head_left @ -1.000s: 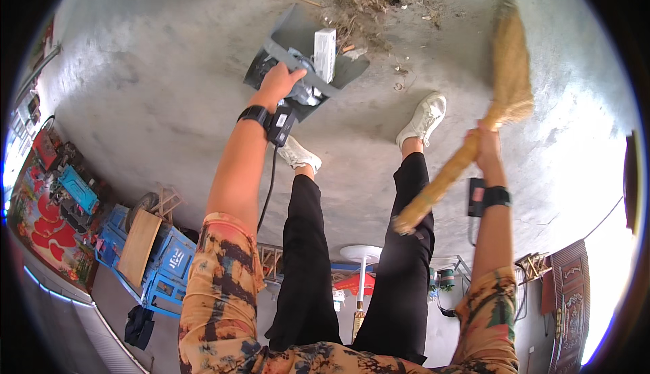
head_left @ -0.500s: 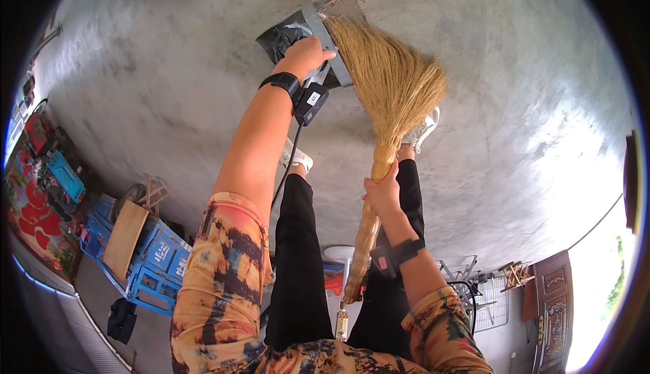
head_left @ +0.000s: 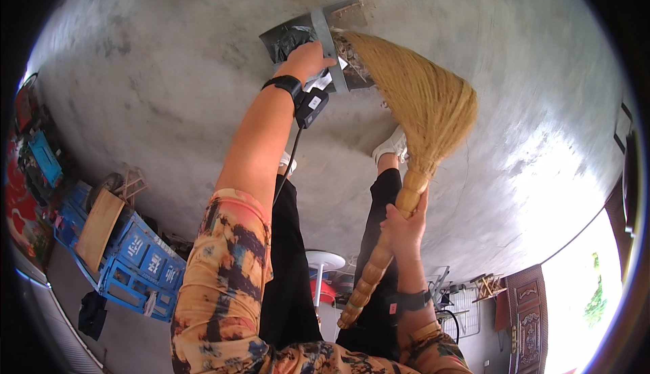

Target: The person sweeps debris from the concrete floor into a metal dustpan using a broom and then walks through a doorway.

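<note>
In the head view, the floor (head_left: 189, 110) is bare grey concrete, scuffed and stained in places, with daylight glaring on its right part. Beyond its lower-right edge are a carved door (head_left: 530, 320) and a bright opening (head_left: 575, 293).

The dustpan (head_left: 321, 25) sits near the floor's far edge, its mouth facing right. The left hand (head_left: 308, 59) is closed on its rear part, thumb along the cross strip; the fingers are mostly hidden, so their exact hold is hard to judge. A crumpled black sheet (head_left: 290, 40) lies in the pan's rear, and debris (head_left: 353, 61) fills the mouth. The right hand (head_left: 406, 228) is wrapped around the knobbly handle of the broom (head_left: 423, 99), whose bristle tips meet the pan's open edge.

Along the floor's lower-left edge stands a blue cart (head_left: 145, 255) with a board (head_left: 99, 230) on it. Near the lower edge are a round white table (head_left: 325, 260), partly blocked by the legs (head_left: 288, 259), and a stool (head_left: 487, 287) to the right. The broom covers part of the right shoe (head_left: 389, 147).

Counted: one broom, one dustpan, two hands, two white shoes, two black wristbands (head_left: 284, 84), one cart, one table. The debris is too fine to count.
</note>
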Demonstrator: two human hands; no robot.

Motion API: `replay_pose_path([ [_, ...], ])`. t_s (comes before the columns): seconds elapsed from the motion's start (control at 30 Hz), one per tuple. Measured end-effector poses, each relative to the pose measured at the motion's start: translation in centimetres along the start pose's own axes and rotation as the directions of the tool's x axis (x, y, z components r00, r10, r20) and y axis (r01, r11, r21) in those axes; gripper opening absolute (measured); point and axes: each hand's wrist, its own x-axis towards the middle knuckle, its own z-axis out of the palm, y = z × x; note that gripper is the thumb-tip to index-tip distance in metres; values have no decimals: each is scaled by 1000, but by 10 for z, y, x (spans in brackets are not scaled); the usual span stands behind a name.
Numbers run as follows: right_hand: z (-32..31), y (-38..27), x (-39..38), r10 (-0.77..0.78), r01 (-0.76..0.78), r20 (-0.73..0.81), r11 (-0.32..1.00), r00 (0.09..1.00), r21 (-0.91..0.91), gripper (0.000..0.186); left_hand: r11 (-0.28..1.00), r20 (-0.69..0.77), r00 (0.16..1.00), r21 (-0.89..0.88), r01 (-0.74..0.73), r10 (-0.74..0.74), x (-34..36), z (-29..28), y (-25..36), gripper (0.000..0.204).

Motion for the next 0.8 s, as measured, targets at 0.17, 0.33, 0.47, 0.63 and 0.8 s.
replay_pose_path([
  [0.17,-33,-21,13,-40,32,58,990,998,139,72,1000,36,999,-4,8,-8,-4,-1,2,47],
  [0.33,-60,-67,72,-197,195,113,980,974,21,65,997,56,997,-55,48,-45,-9,8,7,50],
  [0.47,-52,-135,153,-409,435,212,896,888,-91,59,990,-23,1000,-138,5,-8,-10,22,-8,48],
  [0.63,-4,-255,228,-568,661,407,738,715,-131,56,966,-27,993,-240,102,-111,-22,26,-5,51],
  [0.8,28,-294,245,-512,651,403,611,759,-450,59,933,34,984,-314,176,-174,-30,26,-12,53],
])
